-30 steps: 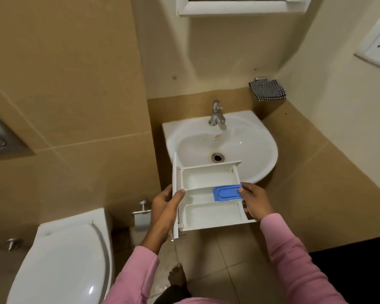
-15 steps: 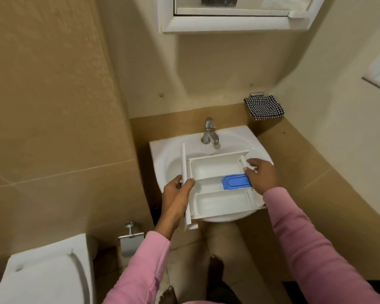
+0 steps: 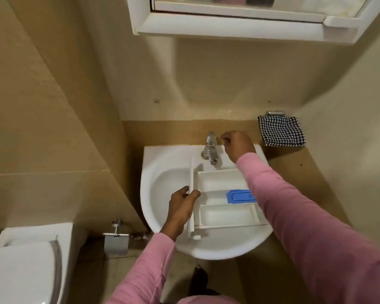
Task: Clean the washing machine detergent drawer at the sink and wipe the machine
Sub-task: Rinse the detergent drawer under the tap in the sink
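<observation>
The white detergent drawer (image 3: 219, 185) with a blue insert (image 3: 240, 196) hangs level over the basin of the white sink (image 3: 162, 163). My left hand (image 3: 180, 207) grips the drawer's front panel at its left end, thumb on top. My right hand (image 3: 237, 143) is off the drawer and hovers just right of the chrome tap (image 3: 211, 148), fingers curled, holding nothing. I cannot tell whether it touches the tap lever. My right sleeve covers the drawer's right edge. No water runs. The washing machine is out of view.
A black-and-white checked cloth (image 3: 281, 131) hangs on the wall to the right of the sink. A mirror cabinet (image 3: 239, 23) juts out above. At lower left are a toilet (image 3: 20, 270) and a metal paper holder (image 3: 115, 240).
I have stepped up to the sink and the drawer now sits over the basin. My right hand let go of the drawer's right side and rose to the tap.
</observation>
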